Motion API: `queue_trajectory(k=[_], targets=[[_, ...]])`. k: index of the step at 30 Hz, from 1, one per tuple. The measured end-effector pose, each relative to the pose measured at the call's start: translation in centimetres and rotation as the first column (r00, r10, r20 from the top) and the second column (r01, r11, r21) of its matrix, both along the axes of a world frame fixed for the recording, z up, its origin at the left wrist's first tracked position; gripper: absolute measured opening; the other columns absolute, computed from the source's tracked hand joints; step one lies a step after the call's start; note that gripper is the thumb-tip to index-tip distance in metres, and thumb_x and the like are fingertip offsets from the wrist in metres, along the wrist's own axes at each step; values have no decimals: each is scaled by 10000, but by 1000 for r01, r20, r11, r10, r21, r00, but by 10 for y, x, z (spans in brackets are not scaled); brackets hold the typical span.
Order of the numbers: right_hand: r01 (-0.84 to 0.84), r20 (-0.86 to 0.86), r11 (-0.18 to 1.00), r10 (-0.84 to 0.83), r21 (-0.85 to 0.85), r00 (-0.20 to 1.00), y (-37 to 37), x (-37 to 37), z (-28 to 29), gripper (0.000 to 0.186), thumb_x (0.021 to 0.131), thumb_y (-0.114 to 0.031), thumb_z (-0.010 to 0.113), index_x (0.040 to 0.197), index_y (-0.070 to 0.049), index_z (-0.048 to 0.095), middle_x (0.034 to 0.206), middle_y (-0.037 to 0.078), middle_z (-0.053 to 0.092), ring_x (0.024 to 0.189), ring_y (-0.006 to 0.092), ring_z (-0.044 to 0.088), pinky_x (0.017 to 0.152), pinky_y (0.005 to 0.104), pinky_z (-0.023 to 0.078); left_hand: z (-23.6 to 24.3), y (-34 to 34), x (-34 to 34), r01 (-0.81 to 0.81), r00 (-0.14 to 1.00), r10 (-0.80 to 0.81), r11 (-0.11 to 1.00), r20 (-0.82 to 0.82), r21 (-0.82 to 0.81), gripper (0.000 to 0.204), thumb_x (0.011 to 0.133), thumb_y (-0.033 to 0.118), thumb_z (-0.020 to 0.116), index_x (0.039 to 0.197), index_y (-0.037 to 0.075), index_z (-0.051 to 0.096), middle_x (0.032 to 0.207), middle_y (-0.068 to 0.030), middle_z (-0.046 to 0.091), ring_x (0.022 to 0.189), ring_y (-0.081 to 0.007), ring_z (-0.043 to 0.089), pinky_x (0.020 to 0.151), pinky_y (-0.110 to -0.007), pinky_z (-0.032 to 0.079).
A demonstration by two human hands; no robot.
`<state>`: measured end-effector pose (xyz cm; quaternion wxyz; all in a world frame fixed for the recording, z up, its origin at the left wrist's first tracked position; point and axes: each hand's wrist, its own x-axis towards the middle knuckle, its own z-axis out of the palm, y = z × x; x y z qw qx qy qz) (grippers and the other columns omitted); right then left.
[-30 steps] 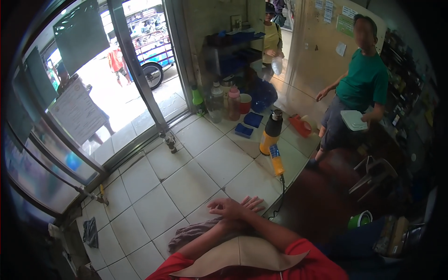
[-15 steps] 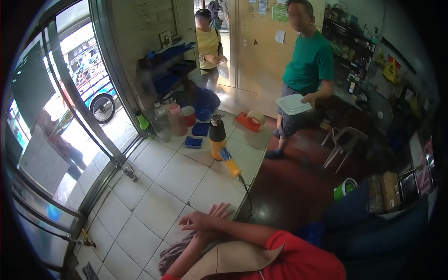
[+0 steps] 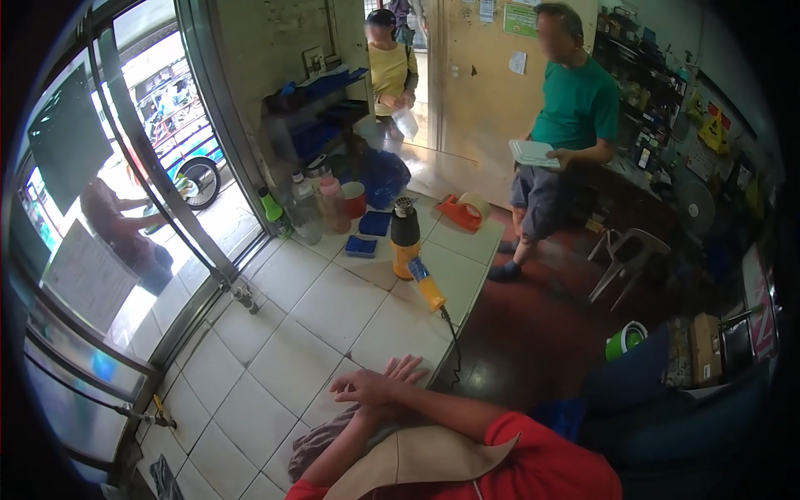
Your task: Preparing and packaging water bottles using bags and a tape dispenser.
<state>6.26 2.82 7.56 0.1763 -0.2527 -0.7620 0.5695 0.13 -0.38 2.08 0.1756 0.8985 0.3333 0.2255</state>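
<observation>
My forearms cross over the tiled counter (image 3: pixel 258 358). My left hand (image 3: pixel 401 369) rests on the tiles with fingers spread, holding nothing. My right hand (image 3: pixel 358 386) lies across my left wrist, its fingers loosely extended and empty. A crumpled grey-brown cloth (image 3: pixel 317 450) lies under and beside my left forearm. Farther along the counter stands a yellow-and-black heat gun (image 3: pixel 406 242), its cord trailing over the counter's right edge. Near it are blue trays (image 3: pixel 361 247), a red tape dispenser (image 3: pixel 464 215), bottles (image 3: pixel 332 208) and a red cup (image 3: pixel 353 199).
A co-worker in green (image 3: pixel 573 112) holds a pale closed container (image 3: pixel 527 152) beside the counter. Someone in yellow (image 3: pixel 389 75) stands at the back doorway; another person (image 3: pixel 137 242) is outside the glass door. A plastic chair (image 3: pixel 629 258) and green bucket (image 3: pixel 625 341) stand right.
My view has swung right, shifting the scene left. The person outside now has arms stretched toward the glass door's opening. The co-worker's container has shifted slightly. My crossed hands keep their pose.
</observation>
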Motion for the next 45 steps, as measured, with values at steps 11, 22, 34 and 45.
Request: queue_trajectory(k=[11, 22, 34, 45], targets=[[-25, 23, 999, 24, 39, 999, -2, -7, 1, 391, 911, -324, 665, 1172, -33, 682, 958, 107, 717, 778, 242, 631, 753, 341, 509, -25, -1, -6, -72, 997, 73, 997, -32, 28, 532, 939, 448, 454, 1446, 286, 454, 1623, 2, 286, 1508, -251, 241, 1217, -510, 199], [12, 71, 994, -4, -108, 997, -1, -1, 15, 324, 901, -218, 702, 1165, -30, 696, 949, 56, 723, 750, 140, 613, 710, 266, 507, -37, 6, 6, -74, 973, 27, 977, 230, 201, 629, 944, 416, 433, 1545, 290, 296, 1667, 28, 140, 1525, -242, 167, 1239, -498, 171], [29, 62, 993, -22, -118, 998, -2, -9, 15, 328, 893, -201, 716, 1160, -13, 691, 945, 53, 718, 742, 148, 634, 692, 270, 517, -57, 2, 10, -88, 977, 70, 993, 201, 80, 627, 958, 407, 421, 1556, 299, 264, 1674, 35, 90, 1532, -238, 124, 1247, -492, 154], [40, 49, 990, -33, -137, 998, -1, -9, 14, 329, 891, -203, 716, 1157, -10, 691, 954, 58, 721, 747, 148, 639, 691, 269, 517, -82, 4, 13, -93, 977, 101, 994, 190, -51, 607, 968, 373, 422, 1551, 305, 270, 1673, 46, 87, 1532, -233, 124, 1247, -492, 160]])
